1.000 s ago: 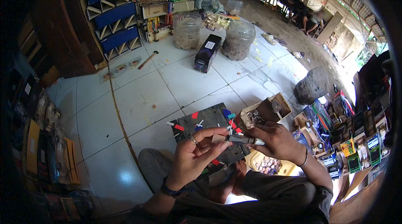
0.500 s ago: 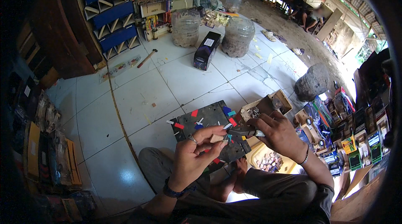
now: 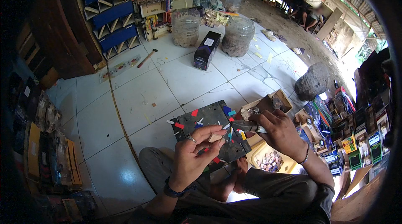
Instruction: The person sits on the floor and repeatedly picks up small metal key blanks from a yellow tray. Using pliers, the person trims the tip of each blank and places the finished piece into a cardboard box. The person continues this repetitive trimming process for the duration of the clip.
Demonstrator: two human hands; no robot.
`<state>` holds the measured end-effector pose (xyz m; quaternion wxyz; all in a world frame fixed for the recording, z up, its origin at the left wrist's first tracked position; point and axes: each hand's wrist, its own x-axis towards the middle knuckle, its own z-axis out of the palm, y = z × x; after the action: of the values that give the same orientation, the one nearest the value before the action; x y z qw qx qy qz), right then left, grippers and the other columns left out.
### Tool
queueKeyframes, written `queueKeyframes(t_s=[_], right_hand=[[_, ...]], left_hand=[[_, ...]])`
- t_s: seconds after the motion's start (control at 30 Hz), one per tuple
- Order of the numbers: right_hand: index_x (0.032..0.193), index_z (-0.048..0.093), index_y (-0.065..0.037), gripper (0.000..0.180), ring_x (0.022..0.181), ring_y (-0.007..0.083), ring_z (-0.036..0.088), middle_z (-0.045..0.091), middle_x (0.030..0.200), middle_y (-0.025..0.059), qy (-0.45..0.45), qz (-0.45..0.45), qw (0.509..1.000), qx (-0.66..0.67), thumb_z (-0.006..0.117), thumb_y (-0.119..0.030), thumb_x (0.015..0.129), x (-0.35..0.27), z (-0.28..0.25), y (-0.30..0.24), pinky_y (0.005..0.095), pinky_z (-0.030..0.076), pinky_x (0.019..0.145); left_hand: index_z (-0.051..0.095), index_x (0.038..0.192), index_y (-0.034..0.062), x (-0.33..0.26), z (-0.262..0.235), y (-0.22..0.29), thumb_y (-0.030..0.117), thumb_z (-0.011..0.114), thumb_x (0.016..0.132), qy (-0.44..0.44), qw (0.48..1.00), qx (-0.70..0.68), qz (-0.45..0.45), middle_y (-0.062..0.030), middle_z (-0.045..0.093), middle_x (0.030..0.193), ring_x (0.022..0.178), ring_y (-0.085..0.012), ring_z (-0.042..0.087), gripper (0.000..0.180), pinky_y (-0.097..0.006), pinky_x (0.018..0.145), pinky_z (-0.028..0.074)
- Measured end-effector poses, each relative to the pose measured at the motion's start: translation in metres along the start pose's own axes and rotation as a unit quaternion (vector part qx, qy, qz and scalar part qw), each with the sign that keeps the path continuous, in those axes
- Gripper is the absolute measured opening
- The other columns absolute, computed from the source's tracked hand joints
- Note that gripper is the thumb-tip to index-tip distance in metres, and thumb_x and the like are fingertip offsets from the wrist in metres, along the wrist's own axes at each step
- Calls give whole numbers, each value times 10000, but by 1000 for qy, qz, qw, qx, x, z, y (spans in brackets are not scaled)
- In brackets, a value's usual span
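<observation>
Between the thumb and fingertips of my left hand (image 3: 196,145) is a small pale wooden block (image 3: 215,138), held above a dark board. My right hand (image 3: 279,131) grips a dark metal tool that looks like pliers (image 3: 243,126); its tip points left toward the block, a short gap apart. Part of the tool is covered by my fingers. Red, blue, white, teal and yellow scraps lie scattered over the dark board (image 3: 209,114) beneath both hands.
An open wooden box (image 3: 286,99) with small pieces stands beyond my right hand. A yellow tray (image 3: 288,166) of small blocks sits below it. Toy vehicles (image 3: 354,144) crowd the right. A hammer (image 3: 147,58), a dark carton (image 3: 207,51) and plastic jars (image 3: 238,36) stand farther off.
The pliers have drawn back slightly to the right and up, away from the block. My left hand has barely moved and keeps its hold on the block.
</observation>
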<state>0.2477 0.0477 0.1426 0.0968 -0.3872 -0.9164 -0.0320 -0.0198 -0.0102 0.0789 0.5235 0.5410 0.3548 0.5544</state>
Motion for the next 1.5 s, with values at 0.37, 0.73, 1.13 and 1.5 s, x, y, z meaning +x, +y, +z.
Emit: queueKeyframes(t_s=[0.37, 0.73, 1.13, 1.5], right_hand=[[1285, 605, -107, 503, 972, 350, 665, 676, 1092, 113, 0, 12, 1000, 19, 776, -149, 814, 2, -1, -2, 445, 516, 882], [1272, 613, -107, 505, 964, 327, 631, 656, 1094, 100, 12, 6, 1000, -9, 775, -143, 795, 3, -2, -5, 440, 515, 858], [1280, 599, -87, 506, 996, 217, 640, 636, 1069, 55, 49, -45, 993, -93, 709, -160, 792, 2, 0, -7, 399, 475, 875], [1310, 558, -71, 540, 1070, 322, 650, 631, 1191, 115, -8, -36, 998, 49, 752, -208, 825, -1, 0, -9, 446, 524, 927]], left_hand=[[589, 1325, -28, 1, 2, 0, -36, 691, 969, 14, 1000, -8, 10, -162, 724, 1257, 1144, -158, 694, 370, -267, 935, 580], [598, 1341, -17, 1, 4, -6, -18, 689, 979, 22, 999, 4, 32, -140, 734, 1229, 1154, -156, 695, 373, -271, 945, 573], [700, 1198, 17, 0, 10, -6, 51, 714, 980, 41, 986, 105, 121, -163, 749, 1046, 982, -228, 760, 221, -303, 762, 578], [687, 1149, 51, 4, 15, 8, -9, 760, 913, 74, 944, 234, 218, -124, 692, 992, 852, -275, 692, 254, -357, 706, 542]])
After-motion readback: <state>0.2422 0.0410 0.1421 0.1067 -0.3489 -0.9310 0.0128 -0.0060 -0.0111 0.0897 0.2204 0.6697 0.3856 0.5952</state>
